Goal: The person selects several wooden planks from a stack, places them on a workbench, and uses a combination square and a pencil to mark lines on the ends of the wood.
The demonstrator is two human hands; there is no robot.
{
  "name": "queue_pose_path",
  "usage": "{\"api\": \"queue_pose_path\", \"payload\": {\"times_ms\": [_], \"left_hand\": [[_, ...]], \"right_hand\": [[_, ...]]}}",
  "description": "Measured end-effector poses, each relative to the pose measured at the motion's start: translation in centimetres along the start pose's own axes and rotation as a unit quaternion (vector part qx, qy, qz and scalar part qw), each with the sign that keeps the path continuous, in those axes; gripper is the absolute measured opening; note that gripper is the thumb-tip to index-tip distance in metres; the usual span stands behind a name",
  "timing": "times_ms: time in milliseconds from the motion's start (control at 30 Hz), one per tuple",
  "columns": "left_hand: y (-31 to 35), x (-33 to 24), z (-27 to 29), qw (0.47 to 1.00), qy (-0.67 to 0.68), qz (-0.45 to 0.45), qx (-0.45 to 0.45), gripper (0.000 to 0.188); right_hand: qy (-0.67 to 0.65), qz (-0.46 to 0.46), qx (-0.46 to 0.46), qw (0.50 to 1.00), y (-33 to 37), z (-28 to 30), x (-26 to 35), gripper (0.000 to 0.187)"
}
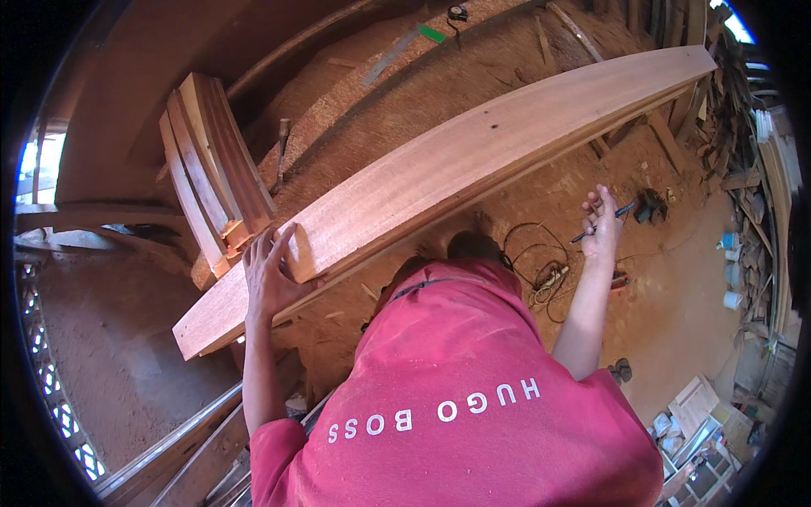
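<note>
At nine o'clock, the left hand's (pixel 272 279) part-spread fingers grip a block (pixel 301 255) on the plank (pixel 456 160); uneven pressure could skew it. At three, the right hand (pixel 601 231) curls loosely round a pen (pixel 625 209).

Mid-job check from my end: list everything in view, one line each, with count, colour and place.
Wooden plank: one, pinkish-brown, diagonal across centre
Wooden block: one, light brown, on the plank's left part
Pen: one, dark, in the right hand
Stacked wood strips: several, reddish and pale, upper left
Tape measure: one, mostly black, top
Flat strip: one, grey, green piece at its end, top
Cable: loops, dark, on the floor
Containers: several, whitish, right
Scrap lumber: many, brown-grey, far right
Shirt: one, red, lower centre
Left hand: one, touching the block
Right hand: one, beyond the plank's near edge
</note>
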State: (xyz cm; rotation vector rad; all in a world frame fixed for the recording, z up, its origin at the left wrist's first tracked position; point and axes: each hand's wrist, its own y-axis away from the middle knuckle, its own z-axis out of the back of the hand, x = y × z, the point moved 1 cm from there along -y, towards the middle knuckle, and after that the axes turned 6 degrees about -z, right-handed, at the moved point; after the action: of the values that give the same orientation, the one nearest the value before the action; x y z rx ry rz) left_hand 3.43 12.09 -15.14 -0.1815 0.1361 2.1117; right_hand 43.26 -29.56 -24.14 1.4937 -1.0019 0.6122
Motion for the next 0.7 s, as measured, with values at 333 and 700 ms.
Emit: {"api": "queue_pose_path", "payload": {"times_ms": [333, 700], "left_hand": [[0.3, 0.8, -1.6, 0.998, -0.035, -0.047, 0.032, 0.122], [0.5, 1.3, -1.9, 0.998, -0.016, -0.063, 0.026, 0.119]], "right_hand": [[0.039, 0.011, 0.014, 0.999, 1.4, -1.6, -0.4, 0.034], [0.046, -0.003, 0.047, 0.998, 0.9, -4.6, -0.9, 0.031]]}}
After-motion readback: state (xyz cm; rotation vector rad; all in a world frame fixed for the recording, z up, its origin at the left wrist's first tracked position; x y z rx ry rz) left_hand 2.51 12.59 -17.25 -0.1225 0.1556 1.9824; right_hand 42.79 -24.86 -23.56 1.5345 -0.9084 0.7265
